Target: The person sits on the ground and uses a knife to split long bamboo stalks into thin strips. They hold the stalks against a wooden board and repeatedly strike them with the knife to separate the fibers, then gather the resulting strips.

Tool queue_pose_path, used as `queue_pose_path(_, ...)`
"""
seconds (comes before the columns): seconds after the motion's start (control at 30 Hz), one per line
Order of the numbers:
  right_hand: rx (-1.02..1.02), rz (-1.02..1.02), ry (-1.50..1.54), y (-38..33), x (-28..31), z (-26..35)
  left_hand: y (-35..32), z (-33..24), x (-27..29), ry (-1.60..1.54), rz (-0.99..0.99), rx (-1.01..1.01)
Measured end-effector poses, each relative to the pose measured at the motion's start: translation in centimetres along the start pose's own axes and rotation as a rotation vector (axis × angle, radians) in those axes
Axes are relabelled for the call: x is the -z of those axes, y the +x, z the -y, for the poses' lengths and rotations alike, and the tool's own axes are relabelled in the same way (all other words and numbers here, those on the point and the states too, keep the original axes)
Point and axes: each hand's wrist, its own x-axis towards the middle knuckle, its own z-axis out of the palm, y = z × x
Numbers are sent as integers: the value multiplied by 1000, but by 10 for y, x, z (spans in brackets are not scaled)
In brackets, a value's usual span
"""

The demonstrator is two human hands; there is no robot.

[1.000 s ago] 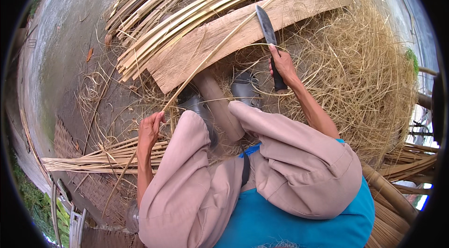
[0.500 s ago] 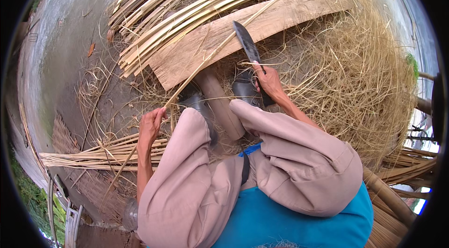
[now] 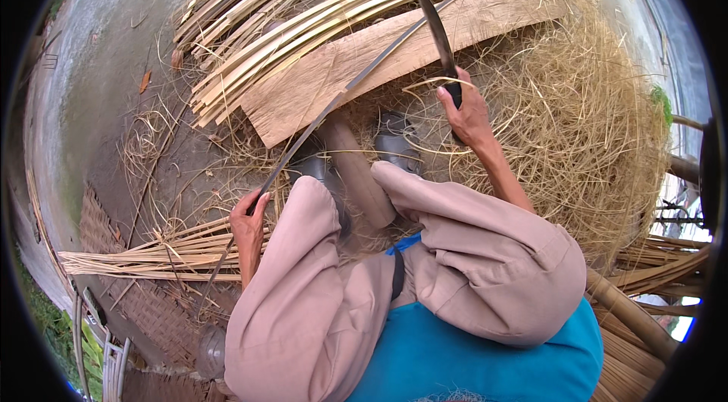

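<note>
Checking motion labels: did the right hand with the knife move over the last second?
Yes. The right hand with the knife shifted left along the wooden plank, toward the strip.

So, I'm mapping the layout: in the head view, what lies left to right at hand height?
Bundle of split strips → left hand → wooden block → right hand → heap of shavings.

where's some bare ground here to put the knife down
Bare concrete lies left of the bundle of split strips. The flat plank offers bare wood too. Shavings crowd the right side around the right hand and knife.
</note>
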Motion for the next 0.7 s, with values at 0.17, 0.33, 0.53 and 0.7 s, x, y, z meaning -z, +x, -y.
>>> queue_pose_path(0.17,25,-52,-370,10,23,-30,-25,61,17,-100,70,191)
queue_pose_path(0.33,-39,-2,-464,19,-4,-71,3,1,18,33,96,72)
queue_pose_path(0.53,-327,62,351,2,-6,-33,54,-30,-7,-77,837,328)
queue_pose_path(0.7,-395,273,491,-32,1,-9,28,-44,-38,125,297,-69)
